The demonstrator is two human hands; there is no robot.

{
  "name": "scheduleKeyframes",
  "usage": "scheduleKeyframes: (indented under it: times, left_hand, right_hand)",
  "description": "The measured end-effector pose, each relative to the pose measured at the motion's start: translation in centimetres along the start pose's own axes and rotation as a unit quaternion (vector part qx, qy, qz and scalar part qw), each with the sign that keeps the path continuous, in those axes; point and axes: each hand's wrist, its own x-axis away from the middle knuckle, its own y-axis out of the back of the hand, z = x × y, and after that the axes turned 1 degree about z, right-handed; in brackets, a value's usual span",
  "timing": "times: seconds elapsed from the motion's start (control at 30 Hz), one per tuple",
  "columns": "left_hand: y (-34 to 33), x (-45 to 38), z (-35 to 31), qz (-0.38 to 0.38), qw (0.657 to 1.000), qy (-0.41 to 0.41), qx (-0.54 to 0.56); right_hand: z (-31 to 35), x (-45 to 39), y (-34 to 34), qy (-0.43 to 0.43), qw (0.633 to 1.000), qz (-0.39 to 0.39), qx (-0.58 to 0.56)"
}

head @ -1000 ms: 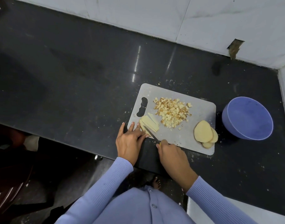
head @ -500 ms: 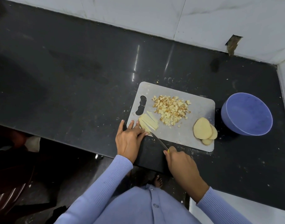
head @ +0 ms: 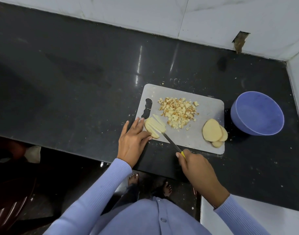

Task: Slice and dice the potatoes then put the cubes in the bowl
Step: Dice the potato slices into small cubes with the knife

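Note:
A grey cutting board (head: 206, 109) lies on the black counter. Pale potato strips (head: 154, 127) lie at its front left corner. My left hand (head: 134, 141) holds them at their left end, thumb and fingertips touching them. My right hand (head: 195, 164) grips the yellow handle of a knife (head: 170, 141), whose blade tip rests on the strips. A heap of potato cubes (head: 178, 114) sits in the board's middle. Three round potato slices (head: 213, 133) are stacked at its right end. The blue bowl (head: 257, 113) stands to the right of the board with nothing visible in it.
The black counter (head: 77, 82) runs far to the left and ends at a white tiled wall (head: 162, 17) behind. A white side wall (head: 298, 78) closes the right. The counter's front edge passes just under my hands. My bare feet show on the floor below.
My right hand has drawn back toward the counter's front edge, pulling the knife along the strips so more blade shows. My left hand stays on the strips.

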Motion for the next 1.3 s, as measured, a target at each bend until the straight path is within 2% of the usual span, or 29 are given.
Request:
scheduleKeyframes:
  times: [0.13,0.63,0.73,0.87,0.93,1.03,1.13,1.3]
  left_hand:
    - [0.2,-0.5,0.6,0.022,1.0,-0.014,0.012]
    - [-0.1,-0.7,1.7,0.023,0.997,-0.037,0.07]
    - [0.2,-1.8,2.3,0.071,0.993,-0.063,0.074]
    - [1.6,-5.5,2.6,0.224,0.965,-0.085,0.106]
    - [1.7,-7.5,2.6,0.304,0.943,-0.124,0.061]
    - [1.7,-9.7,2.4,0.372,0.909,-0.186,-0.009]
    - [1.4,-10.2,2.6,0.394,0.895,-0.209,-0.03]
    - [1.0,-8.8,2.6,0.352,0.92,-0.172,-0.017]
  right_hand:
    - [2.1,-0.6,0.1,0.026,1.0,0.001,0.004]
    - [2.4,-1.5,-0.4,-0.01,1.0,-0.025,0.015]
    - [2.0,-1.4,-0.2,-0.023,0.997,-0.062,-0.037]
    - [1.3,-1.2,0.3,-0.065,0.991,-0.086,-0.073]
    - [1.1,-1.1,0.2,-0.086,0.989,-0.088,-0.086]
    - [1.0,-0.9,0.2,-0.102,0.985,-0.092,-0.106]
    - [1.0,-0.7,0.3,-0.112,0.982,-0.098,-0.118]
    - [1.0,-0.7,-0.1,-0.122,0.981,-0.096,-0.116]
